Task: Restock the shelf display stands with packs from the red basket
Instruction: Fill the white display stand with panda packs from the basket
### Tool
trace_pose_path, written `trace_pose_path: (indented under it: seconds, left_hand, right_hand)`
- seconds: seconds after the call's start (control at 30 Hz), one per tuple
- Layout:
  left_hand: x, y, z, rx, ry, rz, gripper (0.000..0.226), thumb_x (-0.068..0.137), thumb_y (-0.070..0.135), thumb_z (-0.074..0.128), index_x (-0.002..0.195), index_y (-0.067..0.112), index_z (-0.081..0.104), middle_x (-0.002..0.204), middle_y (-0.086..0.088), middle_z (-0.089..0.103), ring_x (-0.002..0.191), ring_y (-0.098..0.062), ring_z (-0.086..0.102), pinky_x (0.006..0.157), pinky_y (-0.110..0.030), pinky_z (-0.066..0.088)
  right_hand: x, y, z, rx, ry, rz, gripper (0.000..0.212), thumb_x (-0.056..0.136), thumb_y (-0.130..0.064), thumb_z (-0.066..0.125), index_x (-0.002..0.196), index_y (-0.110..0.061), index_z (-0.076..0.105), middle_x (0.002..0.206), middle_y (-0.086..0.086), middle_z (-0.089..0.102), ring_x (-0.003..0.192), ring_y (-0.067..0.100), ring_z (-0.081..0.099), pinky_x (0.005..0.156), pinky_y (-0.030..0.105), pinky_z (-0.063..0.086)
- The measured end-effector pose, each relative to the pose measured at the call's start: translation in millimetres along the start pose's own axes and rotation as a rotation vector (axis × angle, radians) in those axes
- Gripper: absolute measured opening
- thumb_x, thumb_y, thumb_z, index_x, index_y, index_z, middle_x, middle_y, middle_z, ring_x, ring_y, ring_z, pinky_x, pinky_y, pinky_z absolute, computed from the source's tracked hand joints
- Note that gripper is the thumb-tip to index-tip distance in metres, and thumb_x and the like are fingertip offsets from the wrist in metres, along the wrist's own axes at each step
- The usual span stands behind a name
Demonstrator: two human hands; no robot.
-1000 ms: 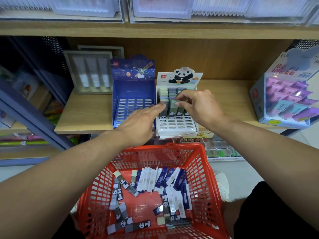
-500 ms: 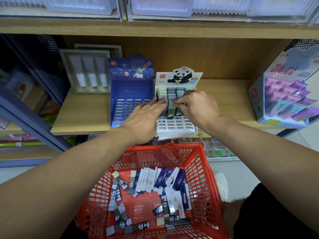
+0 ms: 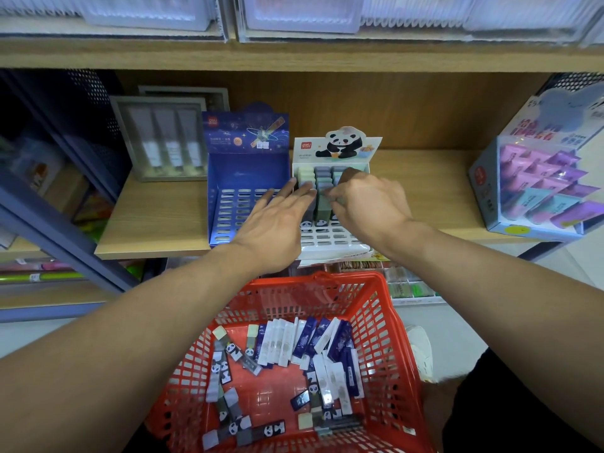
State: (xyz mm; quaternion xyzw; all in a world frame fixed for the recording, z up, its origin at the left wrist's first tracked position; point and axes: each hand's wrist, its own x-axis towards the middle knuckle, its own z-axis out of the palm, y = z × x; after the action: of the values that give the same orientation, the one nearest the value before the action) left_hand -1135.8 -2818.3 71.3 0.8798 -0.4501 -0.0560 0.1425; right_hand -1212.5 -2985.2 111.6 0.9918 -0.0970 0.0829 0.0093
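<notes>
Two hands: both work at the white panda stand (image 3: 336, 238) on the shelf (image 3: 153, 223).
Left hand (image 3: 274, 223): grip spread, fingers straight, fingertips resting against the left side of the panda packs (image 3: 322, 204) seated in the stand.
Right hand (image 3: 367, 204): grip curled, apparently pinching a green pack in the middle column; the exact contact is blurred.
Risk: the seated rows may tip or slide forward if the pinched pack is pushed in crooked; the left fingers appear to brace against this.
Left of the grips: blue stand (image 3: 245, 204), its slots unfilled.
Below the grips: red basket (image 3: 395, 354), holding loose panda packs and blue-and-white packs.
Far right: purple display box (image 3: 539, 178), well apart, no obstruction.
Obstruction: the forearms cross above the basket.
</notes>
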Motion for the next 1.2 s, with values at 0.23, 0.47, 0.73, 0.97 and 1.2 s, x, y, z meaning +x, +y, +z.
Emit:
trace_pose_path:
  seconds: [0.23,0.47,0.73,0.97,1.2]
  left_hand:
    - [10,6,0,0.105,-0.078,-0.064,0.088,0.094,0.016,0.051,0.16,0.015,-0.009,0.168,-0.002,-0.015,0.153,-0.017,-0.018,0.126,-0.043,-0.006]
    - [18,15,-2,0.169,-0.137,-0.112,0.096,0.092,0.026,0.058,0.159,0.012,-0.009,0.168,-0.003,-0.014,0.153,-0.019,-0.019,0.125,-0.048,-0.006]
    - [19,26,-1,0.134,-0.197,-0.184,0.101,0.091,0.026,0.059,0.158,0.011,-0.016,0.166,-0.005,-0.022,0.151,-0.022,-0.025,0.123,-0.049,-0.011]
    - [-5,36,-16,0.35,-0.186,-0.363,0.094,0.094,0.034,0.053,0.157,0.0,-0.006,0.167,-0.017,-0.005,0.155,-0.033,-0.004,0.124,-0.054,0.011]
    - [-72,24,-15,0.387,-0.534,-0.342,0.031,0.093,0.03,0.059,0.12,0.017,0.062,0.115,-0.003,0.067,0.102,-0.025,0.064,0.074,-0.033,0.044]
  right_hand:
    - [-3,-11,24,-0.138,-0.208,0.004,0.087,0.084,-0.016,0.052,0.159,-0.007,0.008,0.166,0.012,0.01,0.153,0.028,0.008,0.124,0.044,0.012]
    - [-2,-12,30,-0.055,-0.28,0.007,0.092,0.087,-0.019,0.053,0.159,-0.01,-0.002,0.167,0.009,-0.005,0.154,0.024,-0.004,0.125,0.041,0.005]
    - [-5,-8,34,0.062,-0.259,0.02,0.1,0.086,-0.029,0.06,0.159,-0.012,-0.006,0.167,0.007,-0.009,0.154,0.022,-0.01,0.125,0.039,0.001]
    - [-19,-16,18,0.278,0.076,-0.035,0.074,0.091,-0.024,0.062,0.155,-0.015,0.027,0.155,0.007,0.037,0.144,0.024,0.03,0.119,0.038,0.026]
    - [-61,-41,44,0.533,-0.027,-0.232,0.019,0.096,-0.027,0.057,0.114,-0.03,0.062,0.099,-0.016,0.065,0.083,0.008,0.06,0.078,0.031,0.052]
